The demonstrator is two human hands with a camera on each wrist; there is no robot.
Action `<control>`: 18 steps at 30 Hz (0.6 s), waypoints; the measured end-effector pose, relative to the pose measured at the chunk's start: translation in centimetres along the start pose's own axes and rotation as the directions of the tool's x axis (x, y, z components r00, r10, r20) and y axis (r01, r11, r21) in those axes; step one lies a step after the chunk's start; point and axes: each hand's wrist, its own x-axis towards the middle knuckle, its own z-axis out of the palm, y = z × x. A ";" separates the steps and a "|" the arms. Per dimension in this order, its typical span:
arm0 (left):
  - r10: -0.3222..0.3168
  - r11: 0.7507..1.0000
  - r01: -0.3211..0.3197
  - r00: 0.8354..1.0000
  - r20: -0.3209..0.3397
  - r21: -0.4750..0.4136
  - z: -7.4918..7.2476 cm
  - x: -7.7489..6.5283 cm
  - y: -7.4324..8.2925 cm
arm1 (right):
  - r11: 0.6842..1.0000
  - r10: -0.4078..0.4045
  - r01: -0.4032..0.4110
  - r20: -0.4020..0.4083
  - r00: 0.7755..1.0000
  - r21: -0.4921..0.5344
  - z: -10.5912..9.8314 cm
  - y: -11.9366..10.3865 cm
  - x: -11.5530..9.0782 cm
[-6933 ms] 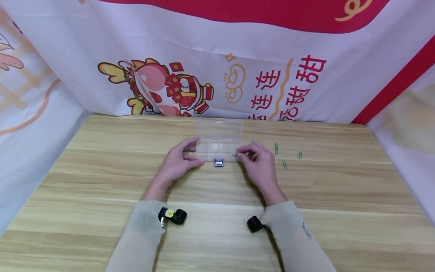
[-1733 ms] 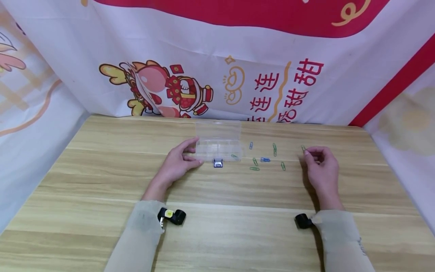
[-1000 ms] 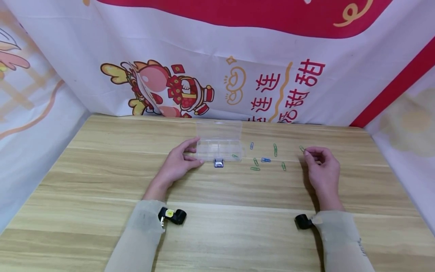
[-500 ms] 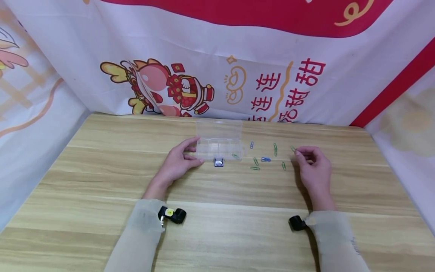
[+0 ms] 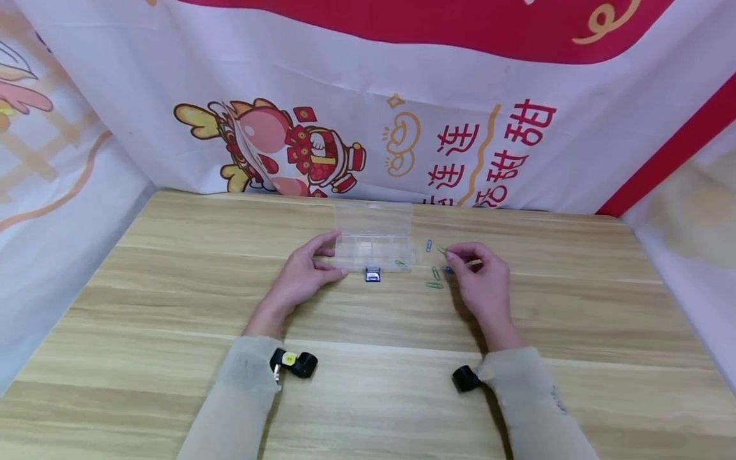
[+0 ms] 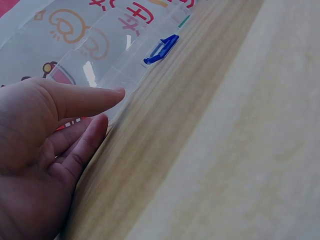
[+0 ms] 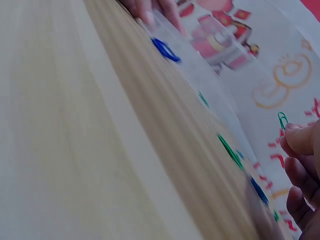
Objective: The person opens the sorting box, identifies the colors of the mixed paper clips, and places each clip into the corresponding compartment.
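A clear plastic compartment box stands on the table with its lid folded back and its blue latch facing me. My left hand holds the box's left end, thumb at the front corner and index finger at the back. One green paper clip lies in the right front compartment. Between thumb and index finger, my right hand pinches another green paper clip, raised above the table just right of the box.
Right of the box lie a blue paper clip and two green paper clips, one upright in view and one sideways. Blue clips show partly beside my right fingertips. A printed cloth hangs behind the table.
My right hand took the green paper clip from the far right and carried it left towards the box, now covering other green clips. A green clip rests in the box. The left hand stayed.
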 end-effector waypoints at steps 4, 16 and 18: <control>-0.002 1.000 0.002 1.000 -0.001 -0.002 0.0 0.0 0.1 | 0.999 -0.021 0.020 0.056 0.998 0.028 1.7 -1.1 -0.5; -0.008 1.000 0.008 1.000 -0.005 0.002 0.1 -0.2 0.3 | 0.999 -0.029 0.023 0.119 0.993 0.049 4.5 -2.4 -1.1; -0.008 1.000 0.008 1.000 -0.006 -0.001 0.1 -0.1 0.3 | 0.999 -0.028 0.022 0.121 0.992 0.049 4.6 -2.4 -1.1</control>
